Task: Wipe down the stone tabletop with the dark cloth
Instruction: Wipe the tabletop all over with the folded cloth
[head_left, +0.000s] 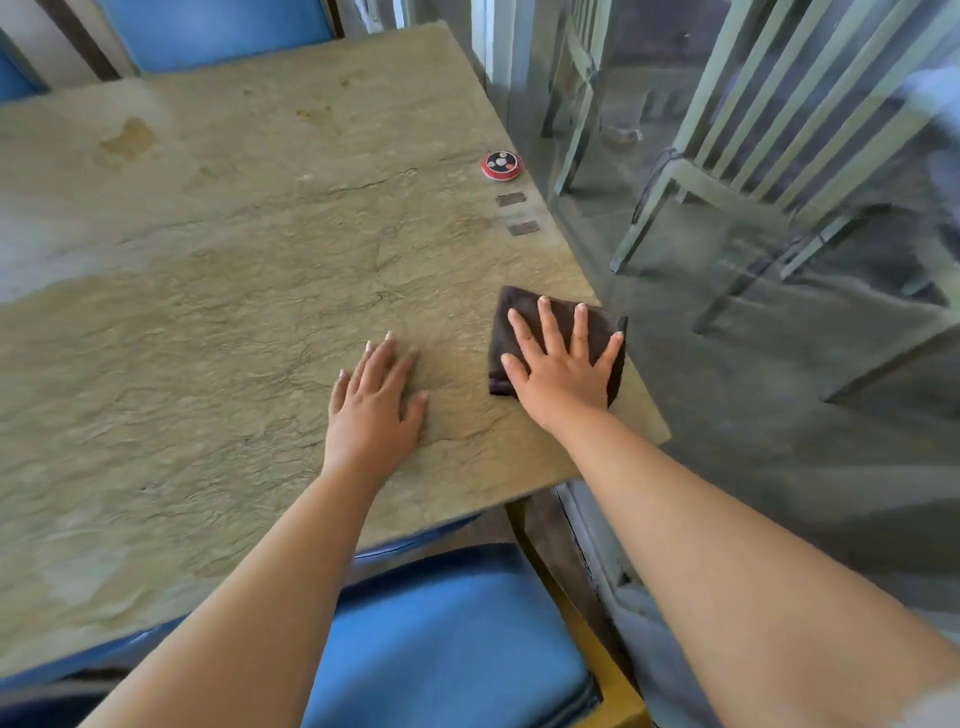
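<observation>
The stone tabletop (218, 291) is rough, greenish-tan slate that fills most of the view. A folded dark brown cloth (511, 317) lies flat near the table's right edge, close to the near right corner. My right hand (563, 369) presses on the cloth with fingers spread and straight. My left hand (376, 402) rests flat on the bare stone just left of the cloth, fingers straight, apart from the cloth. A brownish stain (129, 139) and a few smaller marks (314, 113) show on the far part of the top.
A round red and black call button (501, 165) sits at the right edge, with two small grey patches (517, 214) below it. A glass wall (753, 260) runs along the right side, with slatted chairs behind it. Blue seats stand at the near side (452, 639) and far side (218, 31).
</observation>
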